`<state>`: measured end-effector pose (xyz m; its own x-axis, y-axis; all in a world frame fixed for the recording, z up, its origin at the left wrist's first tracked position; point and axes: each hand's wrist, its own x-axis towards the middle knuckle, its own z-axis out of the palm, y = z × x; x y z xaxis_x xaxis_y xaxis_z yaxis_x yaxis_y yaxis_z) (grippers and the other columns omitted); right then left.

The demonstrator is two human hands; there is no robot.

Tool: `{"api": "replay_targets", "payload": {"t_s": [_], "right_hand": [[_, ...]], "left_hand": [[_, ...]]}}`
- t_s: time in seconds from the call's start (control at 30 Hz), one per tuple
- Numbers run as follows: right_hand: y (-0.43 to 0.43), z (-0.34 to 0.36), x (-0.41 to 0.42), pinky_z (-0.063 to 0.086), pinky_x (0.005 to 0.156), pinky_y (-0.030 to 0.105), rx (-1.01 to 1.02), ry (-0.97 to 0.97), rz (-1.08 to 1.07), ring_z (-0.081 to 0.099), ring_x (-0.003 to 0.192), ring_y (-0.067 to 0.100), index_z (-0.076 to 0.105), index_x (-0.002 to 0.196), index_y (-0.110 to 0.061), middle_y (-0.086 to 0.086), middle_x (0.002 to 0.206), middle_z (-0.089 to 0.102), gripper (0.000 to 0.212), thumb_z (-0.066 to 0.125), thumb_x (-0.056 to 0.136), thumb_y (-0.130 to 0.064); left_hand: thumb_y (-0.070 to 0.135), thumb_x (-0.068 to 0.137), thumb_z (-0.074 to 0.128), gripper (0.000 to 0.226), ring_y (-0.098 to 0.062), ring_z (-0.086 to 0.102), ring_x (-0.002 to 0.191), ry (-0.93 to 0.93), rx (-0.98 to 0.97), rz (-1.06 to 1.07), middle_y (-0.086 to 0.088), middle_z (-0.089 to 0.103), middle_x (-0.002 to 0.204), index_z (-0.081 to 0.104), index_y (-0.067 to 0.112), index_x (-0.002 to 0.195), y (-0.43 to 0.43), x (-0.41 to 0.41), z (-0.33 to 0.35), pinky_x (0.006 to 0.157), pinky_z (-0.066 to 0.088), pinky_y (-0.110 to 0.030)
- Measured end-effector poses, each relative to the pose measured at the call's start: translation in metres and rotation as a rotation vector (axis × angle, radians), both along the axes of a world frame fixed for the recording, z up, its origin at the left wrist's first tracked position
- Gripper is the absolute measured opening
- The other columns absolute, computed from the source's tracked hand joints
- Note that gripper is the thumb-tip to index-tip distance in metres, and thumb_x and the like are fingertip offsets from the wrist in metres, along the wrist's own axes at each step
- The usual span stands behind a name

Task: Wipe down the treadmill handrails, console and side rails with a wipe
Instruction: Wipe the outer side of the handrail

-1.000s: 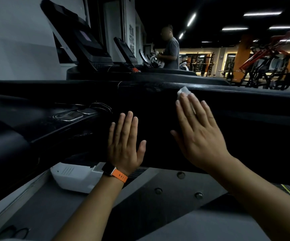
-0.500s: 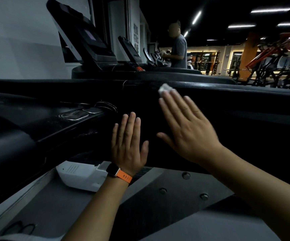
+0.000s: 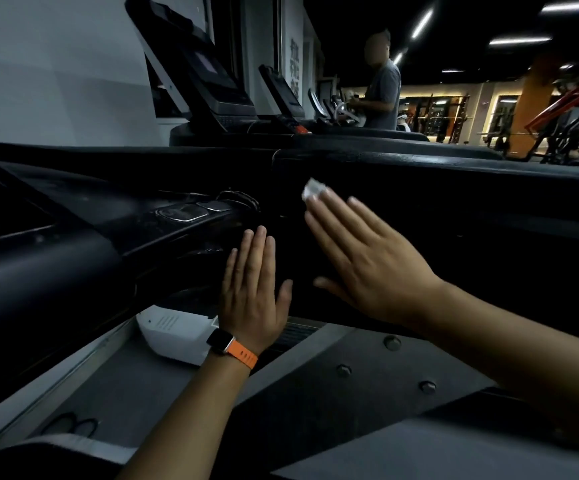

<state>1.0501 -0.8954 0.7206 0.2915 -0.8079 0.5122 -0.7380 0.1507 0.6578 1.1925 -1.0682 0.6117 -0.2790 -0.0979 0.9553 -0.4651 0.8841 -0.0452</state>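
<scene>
We press our right hand (image 3: 367,258) flat, fingers spread and extended, against the dark inner face of the treadmill's handrail panel (image 3: 489,244), and a white wipe (image 3: 312,190) peeks out from under the fingertips, just below the panel's top edge. Our left hand (image 3: 251,289) lies open and flat beside it, fingers together, holding nothing, on the same dark surface near where the panel meets the console (image 3: 73,237); an orange-strapped watch (image 3: 231,346) sits on that wrist. No containers show in this view. On the console's upper edge we see two metal-rimmed buttons (image 3: 191,211). Below our hands a white housing (image 3: 173,327) sits at the front edge of the grey deck (image 3: 316,403), which carries several bolt heads (image 3: 392,342). Beyond the handrail's top edge stand other treadmill consoles (image 3: 198,71) and a person in a grey shirt (image 3: 383,91).
</scene>
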Motion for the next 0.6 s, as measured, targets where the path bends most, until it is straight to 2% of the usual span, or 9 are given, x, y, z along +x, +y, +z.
{"api": "replay_targets", "payload": {"t_s": [0.13,0.3,0.47,0.6], "right_hand": [[-0.001,-0.001,-0.001,0.004,0.131,0.048,0.046,0.101,-0.003,-0.007,0.161,0.033,0.003,0.165,-0.001,0.021,0.173,-0.005,0.078,0.021,0.112,-0.055],[-0.043,0.029,0.021,0.004,0.131,0.048,-0.06,0.018,-0.016,-0.008,0.161,0.035,0.002,0.164,0.002,0.024,0.172,-0.005,0.081,0.02,0.111,-0.057],[-0.01,-0.013,0.007,0.002,0.131,0.048,0.146,0.159,0.042,-0.012,0.16,0.034,-0.003,0.163,0.002,0.022,0.172,-0.012,0.079,0.02,0.112,-0.053],[-0.014,0.005,0.008,0.001,0.131,0.047,0.102,0.138,0.048,-0.007,0.161,0.032,-0.001,0.165,-0.003,0.019,0.173,-0.005,0.072,0.015,0.112,-0.049]], "left_hand": [[0.036,0.108,0.036,0.062,-0.032,0.021,0.156,-0.011,-0.003,0.008,-0.019,0.025,0.166,0.025,0.001,0.158,-0.001,0.0,0.0,0.127,0.018,-0.049],[0.038,0.107,0.039,0.066,-0.031,0.021,0.156,-0.021,-0.01,0.02,-0.019,0.024,0.166,0.021,0.002,0.159,-0.003,0.001,-0.002,0.127,0.018,-0.048],[0.037,0.108,0.037,0.064,-0.03,0.021,0.156,-0.037,-0.028,0.03,-0.019,0.026,0.166,0.024,0.001,0.158,-0.005,0.004,-0.002,0.127,0.019,-0.048],[0.038,0.107,0.037,0.065,-0.03,0.02,0.157,-0.035,-0.016,0.043,-0.018,0.025,0.166,0.022,0.001,0.159,-0.003,0.003,-0.002,0.127,0.018,-0.047]]}}
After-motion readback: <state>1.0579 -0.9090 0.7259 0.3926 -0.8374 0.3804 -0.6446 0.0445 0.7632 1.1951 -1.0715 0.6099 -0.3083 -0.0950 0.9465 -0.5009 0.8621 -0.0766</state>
